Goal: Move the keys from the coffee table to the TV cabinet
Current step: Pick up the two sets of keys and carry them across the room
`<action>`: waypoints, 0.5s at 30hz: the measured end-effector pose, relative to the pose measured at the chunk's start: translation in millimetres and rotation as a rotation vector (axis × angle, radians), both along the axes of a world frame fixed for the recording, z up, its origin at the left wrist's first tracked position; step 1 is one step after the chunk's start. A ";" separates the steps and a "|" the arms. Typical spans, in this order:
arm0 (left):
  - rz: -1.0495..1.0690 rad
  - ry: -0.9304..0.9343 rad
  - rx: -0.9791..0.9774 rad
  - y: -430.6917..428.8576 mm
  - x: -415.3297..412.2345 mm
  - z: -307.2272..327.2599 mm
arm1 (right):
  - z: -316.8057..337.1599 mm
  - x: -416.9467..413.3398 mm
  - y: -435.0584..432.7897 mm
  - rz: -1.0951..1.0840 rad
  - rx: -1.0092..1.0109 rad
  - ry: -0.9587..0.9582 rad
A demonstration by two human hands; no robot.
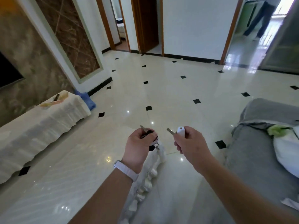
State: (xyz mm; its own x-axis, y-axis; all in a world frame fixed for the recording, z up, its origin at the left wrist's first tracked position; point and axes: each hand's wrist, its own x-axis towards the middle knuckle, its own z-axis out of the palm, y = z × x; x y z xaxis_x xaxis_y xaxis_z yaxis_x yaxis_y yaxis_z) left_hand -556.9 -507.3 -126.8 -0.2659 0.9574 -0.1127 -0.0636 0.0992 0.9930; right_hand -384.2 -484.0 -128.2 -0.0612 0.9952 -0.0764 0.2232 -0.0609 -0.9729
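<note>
Above the near corner of the cloth-draped coffee table (155, 172), both hands are raised with keys in them. Left hand (137, 147): fingers curled closed around a dark key bunch (149, 138); one metal blade sticks up past the knuckles, a ring and small fobs hang below the palm. White wristband (126, 170) on that wrist. Right hand (191, 143): closed on a single key with a white plastic head (177, 130); blade points left toward the other hand, the two sets near but apart.

TV cabinet (40, 126): low, long, covered in a white cloth, along the left wall under the dark TV screen (8, 75). Its far end carries a few small items, too blurred to name; the rest of the top shows bare cloth. Front edge runs diagonally from lower left up to its far corner.

Between cabinet edge and coffee table: a strip of glossy pale tiled floor (161, 94) with black diamond insets. Grey sofa (258, 143) borders the right side, a white bag (288, 147) on its seat. Blue cloth (87, 98) lies on the floor at the cabinet's far end. A person stands in the far right doorway (257, 18).
</note>
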 end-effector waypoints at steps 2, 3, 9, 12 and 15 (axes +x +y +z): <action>-0.029 -0.020 -0.003 23.4 13.1 -1.8 | -3.3 14.8 17.8 -0.048 -0.005 -0.017; -0.042 -0.026 -0.005 34.9 17.6 -3.4 | -4.7 20.2 27.5 -0.071 -0.007 -0.020; -0.115 -0.053 -0.020 119.8 26.7 -19.0 | -17.4 33.3 100.1 -0.173 -0.009 -0.033; -0.148 -0.094 -0.021 169.3 26.5 -27.9 | -22.4 33.1 141.6 -0.203 -0.007 -0.083; -0.195 -0.109 -0.031 225.8 20.6 -27.5 | -19.2 27.0 193.4 -0.242 -0.003 -0.114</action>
